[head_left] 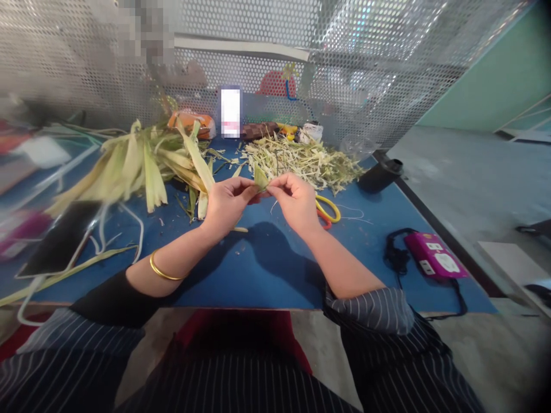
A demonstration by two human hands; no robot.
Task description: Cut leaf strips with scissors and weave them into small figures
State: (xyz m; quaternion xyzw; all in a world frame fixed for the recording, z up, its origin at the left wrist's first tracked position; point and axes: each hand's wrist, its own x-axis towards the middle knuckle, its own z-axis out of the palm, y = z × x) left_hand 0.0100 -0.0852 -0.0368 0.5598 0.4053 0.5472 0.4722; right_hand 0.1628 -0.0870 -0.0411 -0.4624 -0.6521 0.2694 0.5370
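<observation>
Nearest my camera is the striped garment (pixel 241 381), below the near edge of the tabletop (pixel 267 281). Above that surface I see a small piece of husk (pixel 260 176) up between 2 hands, in front of the shredded pile (pixel 301 155). My worry is that piece splitting if the pinches pull unevenly, or slipping if 1 loosens; it could then get lost among similar shreds. The yellow handle loop (pixel 338 212) sits just beside the right wrist, so a low sweep might knock it. My left hand (pixel 228 205) is nearly closed, thumb and fingers pinching the piece's left side; my right hand (pixel 298 202) pinches its right side. How firmly, I cannot tell.
</observation>
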